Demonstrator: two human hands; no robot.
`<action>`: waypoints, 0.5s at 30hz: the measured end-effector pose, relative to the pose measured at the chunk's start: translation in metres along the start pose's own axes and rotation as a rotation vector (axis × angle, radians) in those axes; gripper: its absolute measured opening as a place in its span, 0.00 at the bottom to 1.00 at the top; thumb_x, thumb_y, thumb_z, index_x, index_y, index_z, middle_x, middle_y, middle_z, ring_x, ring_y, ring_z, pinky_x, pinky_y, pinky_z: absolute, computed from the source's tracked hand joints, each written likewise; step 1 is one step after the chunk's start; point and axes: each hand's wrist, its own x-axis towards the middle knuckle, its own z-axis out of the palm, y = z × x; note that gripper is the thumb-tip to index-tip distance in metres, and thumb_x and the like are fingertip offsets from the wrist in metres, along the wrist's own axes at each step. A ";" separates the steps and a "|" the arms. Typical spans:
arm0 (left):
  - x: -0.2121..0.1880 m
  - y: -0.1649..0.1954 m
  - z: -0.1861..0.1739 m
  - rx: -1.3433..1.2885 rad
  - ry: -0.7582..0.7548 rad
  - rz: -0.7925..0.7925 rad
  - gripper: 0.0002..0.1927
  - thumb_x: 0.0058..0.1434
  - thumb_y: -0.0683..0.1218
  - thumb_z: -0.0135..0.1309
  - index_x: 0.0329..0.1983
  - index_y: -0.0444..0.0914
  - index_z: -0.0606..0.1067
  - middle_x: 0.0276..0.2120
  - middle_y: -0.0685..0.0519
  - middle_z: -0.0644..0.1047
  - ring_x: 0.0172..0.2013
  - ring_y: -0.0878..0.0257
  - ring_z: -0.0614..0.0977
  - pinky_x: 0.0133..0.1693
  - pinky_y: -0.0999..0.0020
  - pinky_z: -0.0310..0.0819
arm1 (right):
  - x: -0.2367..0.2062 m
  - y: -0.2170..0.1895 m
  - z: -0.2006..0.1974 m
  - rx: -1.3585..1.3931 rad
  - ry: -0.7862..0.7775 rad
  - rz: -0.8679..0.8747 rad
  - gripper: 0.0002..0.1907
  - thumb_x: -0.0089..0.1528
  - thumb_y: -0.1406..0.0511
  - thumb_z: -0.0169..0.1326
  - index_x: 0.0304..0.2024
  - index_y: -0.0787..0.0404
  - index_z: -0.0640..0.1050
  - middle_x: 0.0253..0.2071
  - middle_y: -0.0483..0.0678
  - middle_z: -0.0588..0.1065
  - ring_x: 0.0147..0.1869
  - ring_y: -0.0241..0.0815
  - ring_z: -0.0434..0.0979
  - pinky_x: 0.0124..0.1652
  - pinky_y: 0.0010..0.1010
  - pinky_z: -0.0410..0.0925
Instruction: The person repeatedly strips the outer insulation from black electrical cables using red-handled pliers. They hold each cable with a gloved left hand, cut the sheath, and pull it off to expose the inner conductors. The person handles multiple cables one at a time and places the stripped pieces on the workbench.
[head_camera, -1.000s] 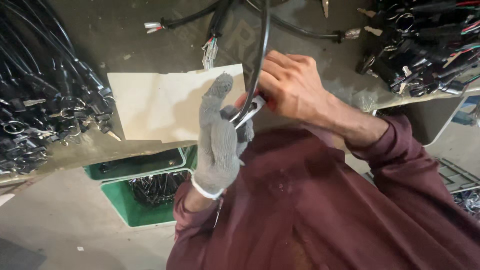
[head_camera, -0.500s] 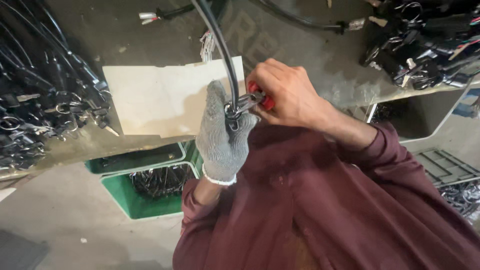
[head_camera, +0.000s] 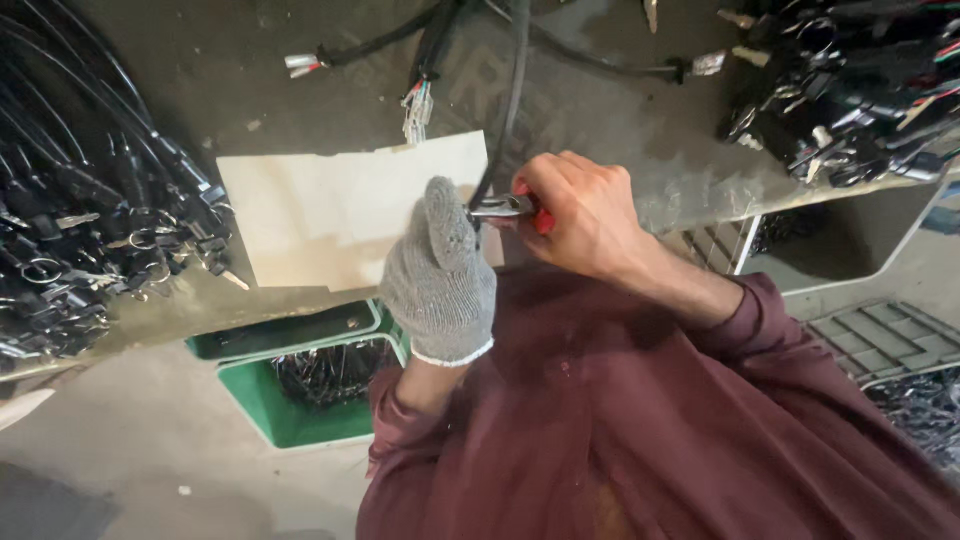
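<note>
- Head view: your gloved left hand (head_camera: 440, 275) is clenched around the black cable (head_camera: 512, 95), just under the pliers (head_camera: 510, 208).
- Your bare right hand (head_camera: 580, 215) grips the red-handled pliers, whose jaws now bite the cable; a second ago they sat lower and the cable curved right, so the cut or strip looks under way.
- A pale cardboard sheet (head_camera: 330, 215) lies on the bench (head_camera: 620, 130), unprinted.
- Green bins (head_camera: 290, 415) sit below.

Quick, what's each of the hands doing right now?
Left hand: gloved, closed around the black cable.
Right hand: bare, closed on red-handled pliers at the cable.
</note>
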 end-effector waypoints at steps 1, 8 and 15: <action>0.002 -0.001 -0.002 0.019 0.018 0.026 0.34 0.66 0.43 0.61 0.73 0.37 0.61 0.55 0.44 0.77 0.44 0.49 0.81 0.44 0.52 0.75 | -0.001 -0.003 0.000 0.059 0.003 -0.026 0.19 0.55 0.61 0.69 0.39 0.59 0.73 0.33 0.48 0.74 0.38 0.51 0.77 0.33 0.42 0.68; 0.017 -0.011 -0.032 -0.820 -0.293 -0.264 0.35 0.69 0.40 0.61 0.76 0.35 0.60 0.42 0.49 0.79 0.36 0.62 0.83 0.41 0.68 0.78 | 0.017 -0.001 0.005 -0.026 0.024 -0.048 0.20 0.56 0.59 0.71 0.34 0.58 0.72 0.32 0.47 0.74 0.40 0.50 0.77 0.36 0.41 0.67; 0.018 -0.025 -0.042 -1.533 -0.554 -0.234 0.34 0.70 0.38 0.58 0.77 0.33 0.60 0.40 0.52 0.77 0.38 0.67 0.77 0.46 0.70 0.79 | 0.041 0.031 0.015 0.335 -0.037 -0.487 0.20 0.45 0.66 0.65 0.37 0.62 0.71 0.39 0.52 0.72 0.48 0.58 0.75 0.48 0.47 0.70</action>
